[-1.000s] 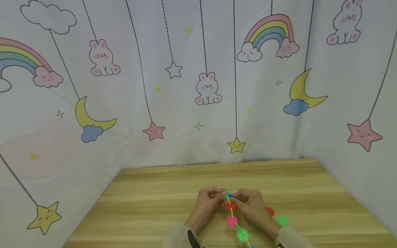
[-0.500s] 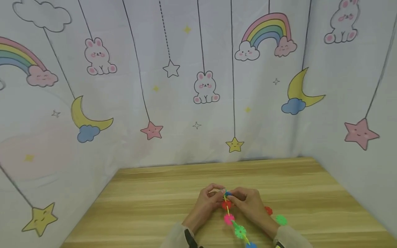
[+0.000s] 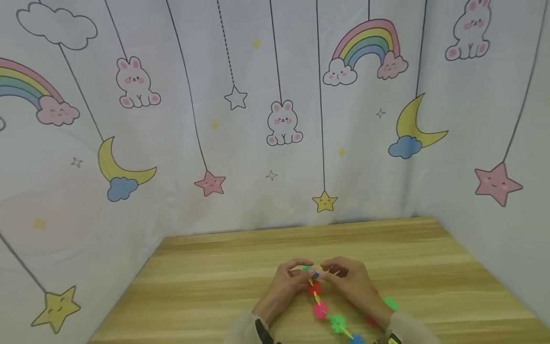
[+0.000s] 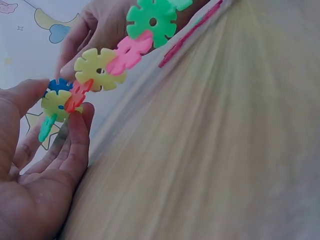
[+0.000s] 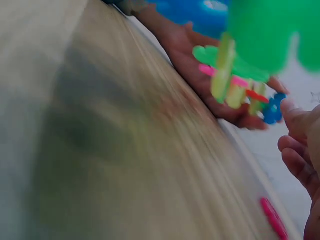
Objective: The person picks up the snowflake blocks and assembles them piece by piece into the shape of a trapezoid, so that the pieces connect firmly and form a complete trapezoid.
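A chain of notched plastic discs hangs between both hands, with red, pink (image 3: 320, 310) and green (image 3: 338, 324) discs joined by yellow ones. The left hand (image 3: 279, 291) pinches its far end, where a yellow disc (image 4: 54, 105), a small green disc (image 4: 47, 128) and a blue disc (image 4: 59, 86) meet in the left wrist view. The right hand (image 3: 356, 289) has its thumb tip against the blue disc (image 5: 273, 109), its other fingers bent apart from the thumb. In the right wrist view, large green and blue discs blur across the top.
A green disc (image 3: 391, 304) lies on the wooden table (image 3: 206, 286) beyond the right forearm, with red pieces partly hidden beside that arm. A pink disc (image 5: 273, 218) shows at the table's edge in the right wrist view. A patterned curtain (image 3: 240, 153) stands behind the table.
The right hand's index finger has parted from its thumb and the hand has shifted slightly right. The right arm now covers more of the red pieces. The left hand keeps its pinch on the chain.
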`<action>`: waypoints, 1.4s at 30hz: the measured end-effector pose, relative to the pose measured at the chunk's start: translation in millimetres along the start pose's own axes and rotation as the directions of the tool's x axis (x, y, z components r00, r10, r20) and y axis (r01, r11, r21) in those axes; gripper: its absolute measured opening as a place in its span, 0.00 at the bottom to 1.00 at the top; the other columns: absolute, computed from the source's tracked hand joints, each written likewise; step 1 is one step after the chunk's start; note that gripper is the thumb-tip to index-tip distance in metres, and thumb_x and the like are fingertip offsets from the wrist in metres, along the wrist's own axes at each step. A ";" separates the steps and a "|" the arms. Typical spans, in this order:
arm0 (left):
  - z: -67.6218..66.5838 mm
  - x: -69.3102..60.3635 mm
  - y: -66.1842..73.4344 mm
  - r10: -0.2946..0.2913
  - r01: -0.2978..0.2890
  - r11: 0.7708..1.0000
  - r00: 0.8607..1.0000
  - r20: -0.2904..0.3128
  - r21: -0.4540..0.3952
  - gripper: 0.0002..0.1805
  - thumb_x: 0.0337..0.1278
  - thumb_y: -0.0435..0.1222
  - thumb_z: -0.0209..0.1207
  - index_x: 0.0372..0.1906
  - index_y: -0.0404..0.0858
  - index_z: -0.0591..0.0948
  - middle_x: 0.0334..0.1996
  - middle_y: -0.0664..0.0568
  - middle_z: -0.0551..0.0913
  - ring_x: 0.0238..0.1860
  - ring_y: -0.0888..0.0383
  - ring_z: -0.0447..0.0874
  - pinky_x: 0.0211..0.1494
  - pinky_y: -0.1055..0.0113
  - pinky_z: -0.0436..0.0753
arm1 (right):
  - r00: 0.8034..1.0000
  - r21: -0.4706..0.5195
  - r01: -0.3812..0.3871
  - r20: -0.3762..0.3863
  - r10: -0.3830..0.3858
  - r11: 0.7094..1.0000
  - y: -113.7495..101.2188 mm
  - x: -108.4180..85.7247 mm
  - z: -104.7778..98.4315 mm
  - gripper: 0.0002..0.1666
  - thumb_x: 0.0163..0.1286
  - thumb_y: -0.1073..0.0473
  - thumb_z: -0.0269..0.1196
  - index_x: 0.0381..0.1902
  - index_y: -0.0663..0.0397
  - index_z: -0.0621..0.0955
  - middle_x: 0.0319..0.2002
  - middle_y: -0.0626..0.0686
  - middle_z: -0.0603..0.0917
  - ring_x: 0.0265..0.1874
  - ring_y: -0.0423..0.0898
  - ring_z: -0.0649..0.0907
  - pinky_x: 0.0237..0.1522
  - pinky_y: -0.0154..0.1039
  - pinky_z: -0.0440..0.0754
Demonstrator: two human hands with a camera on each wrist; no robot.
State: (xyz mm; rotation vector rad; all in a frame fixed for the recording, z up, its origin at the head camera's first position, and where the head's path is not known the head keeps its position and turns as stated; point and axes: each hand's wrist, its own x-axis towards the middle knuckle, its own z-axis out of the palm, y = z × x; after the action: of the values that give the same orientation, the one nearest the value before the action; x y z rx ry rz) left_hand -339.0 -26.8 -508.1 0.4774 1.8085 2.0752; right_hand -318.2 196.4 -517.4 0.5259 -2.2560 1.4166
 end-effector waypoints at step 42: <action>-17.1 -1.4 -2.9 -0.017 0.027 0.998 0.986 0.168 -0.055 0.29 0.78 0.36 0.62 0.76 0.32 0.70 0.40 0.60 0.93 0.46 0.65 0.89 0.54 0.69 0.86 | 0.922 -0.200 0.274 0.335 -0.197 0.941 22.7 -17.9 -67.9 0.14 0.66 0.51 0.78 0.48 0.38 0.87 0.46 0.38 0.89 0.46 0.34 0.80 0.48 0.36 0.76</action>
State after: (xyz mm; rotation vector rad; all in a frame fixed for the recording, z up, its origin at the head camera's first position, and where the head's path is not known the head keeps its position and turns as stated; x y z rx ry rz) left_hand -345.6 -42.0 -513.2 0.5944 1.6468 2.0015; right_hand -304.8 269.0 -517.5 0.9590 -2.4598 0.9728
